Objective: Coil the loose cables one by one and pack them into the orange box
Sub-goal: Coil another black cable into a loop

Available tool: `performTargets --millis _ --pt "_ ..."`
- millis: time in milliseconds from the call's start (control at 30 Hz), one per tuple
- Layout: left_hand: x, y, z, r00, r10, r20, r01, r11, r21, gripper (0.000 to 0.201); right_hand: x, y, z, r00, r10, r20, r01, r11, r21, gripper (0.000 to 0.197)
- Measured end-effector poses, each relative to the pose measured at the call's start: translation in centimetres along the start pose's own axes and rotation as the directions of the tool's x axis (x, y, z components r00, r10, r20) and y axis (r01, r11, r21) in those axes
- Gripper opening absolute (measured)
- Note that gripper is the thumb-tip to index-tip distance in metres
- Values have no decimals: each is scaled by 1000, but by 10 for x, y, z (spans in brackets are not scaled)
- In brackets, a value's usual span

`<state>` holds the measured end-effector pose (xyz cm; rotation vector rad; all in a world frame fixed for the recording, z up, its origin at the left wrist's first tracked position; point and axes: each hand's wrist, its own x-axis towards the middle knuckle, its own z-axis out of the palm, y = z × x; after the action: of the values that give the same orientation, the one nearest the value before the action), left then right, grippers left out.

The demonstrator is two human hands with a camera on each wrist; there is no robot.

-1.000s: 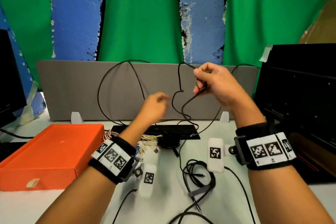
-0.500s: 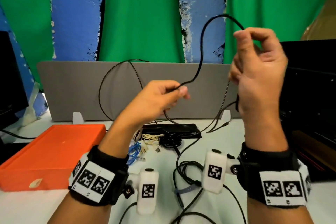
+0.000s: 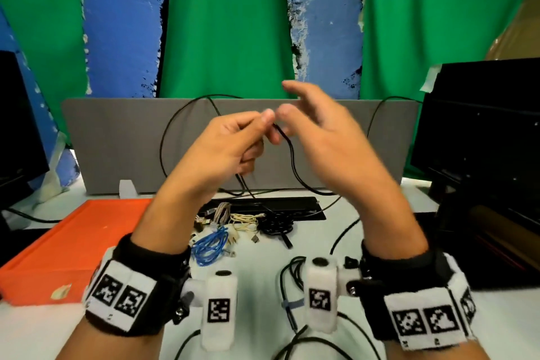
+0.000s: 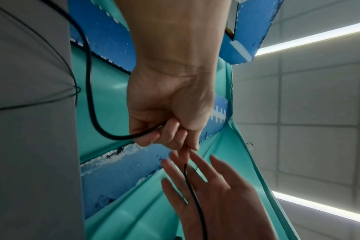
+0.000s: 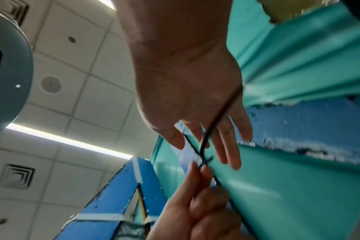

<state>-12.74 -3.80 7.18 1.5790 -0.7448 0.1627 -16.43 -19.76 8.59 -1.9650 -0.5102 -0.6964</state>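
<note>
A thin black cable (image 3: 293,165) hangs in the air in front of the grey divider. My left hand (image 3: 264,123) is raised at mid-frame and pinches the cable at its fingertips. In the left wrist view the left hand (image 4: 170,139) has its fingers curled round the cable (image 4: 90,97). My right hand (image 3: 295,101) is close beside it, fingers spread and straight. In the right wrist view the cable (image 5: 220,116) runs across the palm of the right hand (image 5: 206,152), ungripped. The orange box (image 3: 73,242) lies on the table at the left.
A heap of cables lies behind my wrists: blue (image 3: 210,245), beige (image 3: 242,218) and a black coil (image 3: 276,225). More black cable (image 3: 287,280) loops near the front edge. Black equipment (image 3: 482,155) stands at the right, a dark monitor (image 3: 14,126) at the left.
The right hand has come down from its raised position, let go of the cable loop and opened beside the left hand. The left hand has risen a little, still pinching the cable.
</note>
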Motion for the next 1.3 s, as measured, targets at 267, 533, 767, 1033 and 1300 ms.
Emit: performTargets --millis 267,533,767,1033,1300 --pt "-5 3 -27 990 -135 42 134 990 33 36 4 14 -13 999 -51 -5 51 999 -1 16" --pt "-10 9 -35 995 -55 89 42 989 145 36 14 40 -35 921 18 -390 -100 976 -192 18" --pt "-3 2 -11 992 104 -74 -91 982 168 31 -4 4 19 985 -169 42 172 901 -398 33" --pt "-10 8 -37 993 -87 76 58 945 322 39 2 21 -19 986 -156 -64 141 971 -192 14" --pt "-4 4 -30 987 -141 -71 137 989 -61 25 -1 17 -20 977 -214 1 210 955 -210 8"
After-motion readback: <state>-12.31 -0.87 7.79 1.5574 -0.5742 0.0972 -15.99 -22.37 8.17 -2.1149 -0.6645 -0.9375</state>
